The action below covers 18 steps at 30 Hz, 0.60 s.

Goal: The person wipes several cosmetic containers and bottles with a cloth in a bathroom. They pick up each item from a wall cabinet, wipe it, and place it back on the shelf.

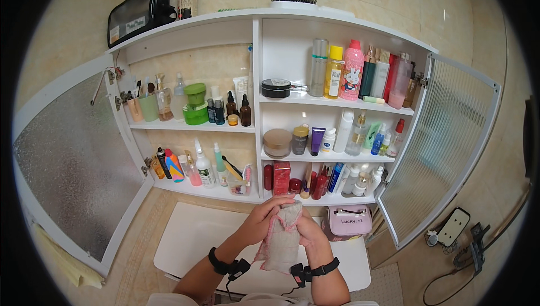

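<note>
A pale grey cloth with pink stitched edges [282, 240] hangs between my two hands in front of an opened wall cabinet. My left hand [263, 217] grips the cloth's upper left side. On its upper right side my right hand [309, 226] holds it. Something rounded and greyish [297, 205] shows at the cloth's top between the fingers; what it is I cannot tell. Each wrist wears a black strap with a small device. Just beyond the hands, red bottles and a red box [282, 178] stand on the cabinet's lowest right shelf.
Bottles and jars crowd the cabinet shelves [223, 129]. Frosted glass doors stand open at left [84, 166] and right [443, 137]. Below lies a white countertop [198, 238], with a pink cosmetic case [348, 225] at its right. A shower fitting [476, 249] hangs at right.
</note>
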Motion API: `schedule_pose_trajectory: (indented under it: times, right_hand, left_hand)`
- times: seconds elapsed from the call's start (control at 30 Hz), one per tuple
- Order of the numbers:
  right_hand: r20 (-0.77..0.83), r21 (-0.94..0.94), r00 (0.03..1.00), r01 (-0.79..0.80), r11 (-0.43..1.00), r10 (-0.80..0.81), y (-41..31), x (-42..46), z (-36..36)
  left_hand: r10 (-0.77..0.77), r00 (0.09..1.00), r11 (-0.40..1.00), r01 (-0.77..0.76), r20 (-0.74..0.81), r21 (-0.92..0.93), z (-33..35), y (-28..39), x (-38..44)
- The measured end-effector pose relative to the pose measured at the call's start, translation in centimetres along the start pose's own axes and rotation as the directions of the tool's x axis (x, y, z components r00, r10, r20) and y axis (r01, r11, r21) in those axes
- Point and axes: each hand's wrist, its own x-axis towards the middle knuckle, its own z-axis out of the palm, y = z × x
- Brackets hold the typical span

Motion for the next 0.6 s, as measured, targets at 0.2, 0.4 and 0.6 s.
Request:
schedule_pose_trajectory:
  times: [0.2,0.4,0.6]
  right_hand:
    - [-0.087,0.044,0.992,0.094,0.995,-0.09,0.3,0.8,-0.3]
    - [0.027,0.099,0.993,0.11,0.989,-0.114,0.1,1.2,-0.6]
    - [-0.11,0.137,0.945,0.321,0.937,-0.307,-1.0,1.5,0.9]
  left_hand:
    - [0.117,0.991,0.993,-0.117,-0.057,0.003,1.4,-0.4,0.1]
    - [0.165,0.98,0.986,-0.163,-0.111,0.031,2.2,-1.1,0.3]
    - [-0.064,0.966,0.923,-0.038,-0.25,-0.384,2.6,-4.2,-1.5]
